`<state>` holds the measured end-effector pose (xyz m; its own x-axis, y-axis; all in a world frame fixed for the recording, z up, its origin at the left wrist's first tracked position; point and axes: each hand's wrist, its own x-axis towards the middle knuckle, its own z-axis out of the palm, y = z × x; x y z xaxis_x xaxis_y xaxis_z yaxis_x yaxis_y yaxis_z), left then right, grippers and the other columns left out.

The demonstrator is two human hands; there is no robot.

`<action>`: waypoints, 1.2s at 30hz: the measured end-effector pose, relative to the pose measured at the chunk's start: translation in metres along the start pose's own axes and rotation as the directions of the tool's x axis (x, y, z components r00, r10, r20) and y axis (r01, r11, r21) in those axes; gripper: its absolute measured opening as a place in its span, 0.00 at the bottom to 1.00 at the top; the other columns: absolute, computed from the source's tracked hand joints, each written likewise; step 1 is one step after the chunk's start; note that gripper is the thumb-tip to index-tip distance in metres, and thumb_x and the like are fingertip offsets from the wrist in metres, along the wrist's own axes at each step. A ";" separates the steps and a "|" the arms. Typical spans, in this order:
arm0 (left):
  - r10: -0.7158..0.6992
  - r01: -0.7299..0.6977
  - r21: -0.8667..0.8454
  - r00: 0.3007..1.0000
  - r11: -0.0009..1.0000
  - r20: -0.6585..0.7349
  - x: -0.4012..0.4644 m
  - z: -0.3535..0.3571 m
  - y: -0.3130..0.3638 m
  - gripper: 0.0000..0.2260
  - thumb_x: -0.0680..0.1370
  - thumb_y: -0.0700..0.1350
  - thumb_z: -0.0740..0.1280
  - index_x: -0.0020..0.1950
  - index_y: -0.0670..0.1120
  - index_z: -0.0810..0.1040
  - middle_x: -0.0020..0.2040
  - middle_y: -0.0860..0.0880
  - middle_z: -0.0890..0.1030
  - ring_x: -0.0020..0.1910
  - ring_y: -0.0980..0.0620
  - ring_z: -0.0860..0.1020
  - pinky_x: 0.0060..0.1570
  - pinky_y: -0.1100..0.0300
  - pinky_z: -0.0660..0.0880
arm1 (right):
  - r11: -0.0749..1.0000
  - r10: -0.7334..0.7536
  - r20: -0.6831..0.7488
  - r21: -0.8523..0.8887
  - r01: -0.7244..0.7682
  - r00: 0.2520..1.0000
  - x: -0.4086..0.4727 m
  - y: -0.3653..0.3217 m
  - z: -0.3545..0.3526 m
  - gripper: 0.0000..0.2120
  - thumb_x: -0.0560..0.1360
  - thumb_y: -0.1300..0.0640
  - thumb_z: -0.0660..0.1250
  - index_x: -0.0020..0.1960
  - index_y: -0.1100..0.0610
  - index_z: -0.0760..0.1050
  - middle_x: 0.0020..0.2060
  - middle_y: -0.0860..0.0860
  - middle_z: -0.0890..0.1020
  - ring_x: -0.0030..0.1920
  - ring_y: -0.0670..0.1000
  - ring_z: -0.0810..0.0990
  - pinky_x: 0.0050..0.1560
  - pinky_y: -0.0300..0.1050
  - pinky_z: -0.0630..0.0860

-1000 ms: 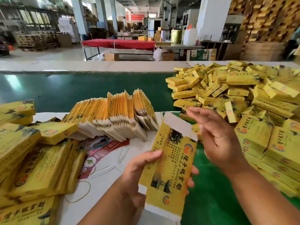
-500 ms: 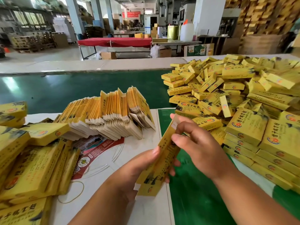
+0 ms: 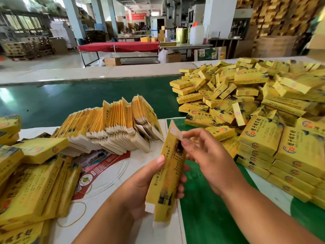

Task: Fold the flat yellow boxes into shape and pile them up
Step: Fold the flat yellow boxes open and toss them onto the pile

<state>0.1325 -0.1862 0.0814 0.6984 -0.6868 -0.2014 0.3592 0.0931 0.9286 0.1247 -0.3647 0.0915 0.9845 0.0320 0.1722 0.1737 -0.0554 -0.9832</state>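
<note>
Left hand [image 3: 140,187] grips the half-opened yellow box [image 3: 167,173]; right hand [image 3: 207,155] pinches its 12 o'clock flap [image 3: 173,130], which could crease or tear if pulled askew.

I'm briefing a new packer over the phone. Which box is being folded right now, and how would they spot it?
Start at the fanned row of flat blanks in the middle of the table, then look just in front of it. The box in progress is gripped in the left hand, while the right hand pinches its white top flap. Unlike every other box, it is off the table.
</note>
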 end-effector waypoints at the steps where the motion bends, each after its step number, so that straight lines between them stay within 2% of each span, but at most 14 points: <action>1: 0.059 -0.062 -0.106 0.998 0.992 -0.033 0.003 0.000 -0.002 0.20 0.73 0.54 0.72 0.54 0.40 0.82 0.46 0.41 0.79 0.39 0.52 0.81 0.48 0.61 0.77 | 1.000 0.017 -0.069 -0.001 -0.017 0.997 0.000 0.001 0.001 0.21 0.68 0.39 0.70 0.54 0.51 0.76 0.54 0.49 0.81 0.48 0.39 0.82 0.43 0.41 0.82; 2: 0.104 -0.101 -0.143 0.995 0.985 0.012 0.002 -0.005 -0.007 0.26 0.66 0.58 0.77 0.56 0.42 0.83 0.48 0.42 0.81 0.43 0.48 0.80 0.48 0.56 0.78 | 0.999 0.038 -0.075 -0.019 -0.039 0.996 0.000 0.002 0.003 0.26 0.66 0.35 0.70 0.57 0.50 0.76 0.55 0.49 0.81 0.50 0.41 0.83 0.46 0.45 0.83; 3: 0.132 -0.131 -0.104 0.991 0.986 0.004 -0.001 -0.006 -0.010 0.27 0.63 0.59 0.78 0.55 0.45 0.83 0.47 0.43 0.83 0.43 0.48 0.81 0.46 0.55 0.79 | 0.997 0.066 -0.027 -0.042 -0.067 0.997 -0.001 0.005 0.004 0.29 0.65 0.32 0.71 0.57 0.49 0.78 0.55 0.50 0.83 0.51 0.44 0.84 0.49 0.49 0.83; 5: 0.193 -0.192 0.032 0.981 0.981 -0.026 0.001 -0.005 -0.008 0.24 0.63 0.59 0.79 0.53 0.47 0.84 0.46 0.45 0.84 0.44 0.50 0.83 0.42 0.59 0.79 | 0.993 0.106 0.102 -0.055 -0.101 0.989 -0.003 0.007 0.008 0.26 0.64 0.31 0.73 0.53 0.47 0.83 0.50 0.49 0.86 0.50 0.48 0.85 0.51 0.52 0.83; 8: 0.224 -0.202 0.140 0.959 0.969 -0.172 0.004 0.000 -0.006 0.30 0.60 0.58 0.81 0.57 0.46 0.80 0.49 0.44 0.85 0.47 0.47 0.84 0.42 0.59 0.79 | 0.996 0.085 0.128 -0.043 -0.080 0.988 -0.005 0.005 0.009 0.22 0.66 0.34 0.72 0.51 0.48 0.85 0.45 0.48 0.87 0.47 0.49 0.86 0.50 0.50 0.83; 13: 0.333 -0.209 0.330 0.862 0.921 -0.383 0.003 0.003 -0.006 0.37 0.52 0.62 0.82 0.55 0.48 0.77 0.46 0.47 0.86 0.43 0.47 0.85 0.37 0.58 0.81 | 0.995 0.073 0.134 -0.080 -0.063 0.988 -0.004 0.009 0.006 0.18 0.69 0.40 0.69 0.50 0.52 0.85 0.44 0.48 0.88 0.46 0.49 0.87 0.47 0.49 0.84; 15: 0.363 -0.190 0.397 0.830 0.898 -0.423 0.004 0.003 -0.006 0.32 0.56 0.61 0.81 0.54 0.50 0.78 0.45 0.49 0.86 0.42 0.48 0.86 0.36 0.56 0.82 | 0.993 0.054 0.092 -0.113 -0.043 0.994 -0.004 0.012 0.006 0.16 0.70 0.41 0.68 0.46 0.52 0.85 0.42 0.47 0.87 0.44 0.48 0.86 0.45 0.49 0.84; 17: 0.389 -0.209 0.409 0.815 0.888 -0.430 0.003 0.004 -0.007 0.22 0.62 0.57 0.78 0.51 0.51 0.80 0.44 0.50 0.87 0.42 0.49 0.86 0.36 0.56 0.82 | 0.990 0.039 0.043 -0.134 -0.033 0.998 -0.003 0.014 0.006 0.13 0.73 0.44 0.68 0.43 0.53 0.84 0.40 0.48 0.87 0.42 0.49 0.86 0.45 0.51 0.84; 19: 0.406 -0.233 0.396 0.801 0.888 -0.440 0.002 0.006 -0.006 0.13 0.66 0.55 0.74 0.48 0.52 0.82 0.43 0.50 0.87 0.41 0.49 0.86 0.34 0.58 0.82 | 0.991 0.039 -0.001 -0.129 -0.039 0.999 -0.002 0.016 0.008 0.13 0.74 0.45 0.67 0.45 0.53 0.84 0.41 0.49 0.87 0.44 0.50 0.86 0.48 0.55 0.83; 21: 0.410 -0.250 0.370 0.787 0.895 -0.461 0.003 0.009 -0.007 0.09 0.70 0.56 0.69 0.45 0.54 0.83 0.42 0.49 0.87 0.40 0.48 0.86 0.33 0.59 0.81 | 0.993 0.025 -0.057 -0.116 -0.032 0.998 -0.002 0.018 0.012 0.17 0.74 0.44 0.65 0.46 0.56 0.83 0.41 0.54 0.87 0.44 0.57 0.85 0.48 0.61 0.82; 24: 0.401 -0.250 0.344 0.768 0.905 -0.499 0.005 0.014 -0.007 0.12 0.72 0.58 0.64 0.43 0.55 0.84 0.40 0.47 0.87 0.39 0.47 0.86 0.35 0.55 0.82 | 0.974 -0.069 -0.150 -0.223 0.034 0.986 -0.004 0.018 0.023 0.26 0.74 0.39 0.59 0.48 0.64 0.78 0.41 0.62 0.83 0.43 0.64 0.82 0.44 0.63 0.79; 27: 0.397 -0.284 0.285 0.750 0.915 -0.529 0.005 0.017 -0.005 0.17 0.74 0.59 0.59 0.42 0.52 0.84 0.39 0.45 0.86 0.37 0.46 0.86 0.31 0.58 0.81 | 0.950 -0.143 -0.179 -0.302 0.084 0.973 -0.005 0.016 0.030 0.25 0.78 0.42 0.57 0.46 0.65 0.76 0.39 0.62 0.82 0.41 0.63 0.80 0.41 0.60 0.78; 31: 0.458 -0.299 0.349 0.638 0.888 -0.619 0.003 0.012 -0.002 0.21 0.74 0.62 0.55 0.42 0.52 0.83 0.38 0.45 0.86 0.35 0.46 0.85 0.30 0.52 0.82 | 0.936 -0.181 -0.157 -0.332 0.120 0.971 -0.008 0.015 0.034 0.24 0.79 0.44 0.56 0.42 0.65 0.73 0.34 0.63 0.79 0.36 0.63 0.77 0.35 0.59 0.74; 36: 0.576 -0.222 0.556 0.536 0.801 -0.617 0.003 0.007 -0.005 0.19 0.80 0.56 0.55 0.39 0.50 0.81 0.34 0.51 0.85 0.30 0.54 0.83 0.25 0.64 0.75 | 0.961 -0.157 -0.145 -0.249 0.118 0.977 -0.011 0.020 0.038 0.25 0.76 0.41 0.58 0.44 0.64 0.77 0.36 0.58 0.84 0.38 0.60 0.82 0.38 0.61 0.79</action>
<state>0.1286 -0.1941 0.0784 0.9633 0.1305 0.2345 -0.2107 -0.1738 0.9620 0.1165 -0.3280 0.0680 0.9376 -0.1047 0.3316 0.2885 -0.2985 -0.9098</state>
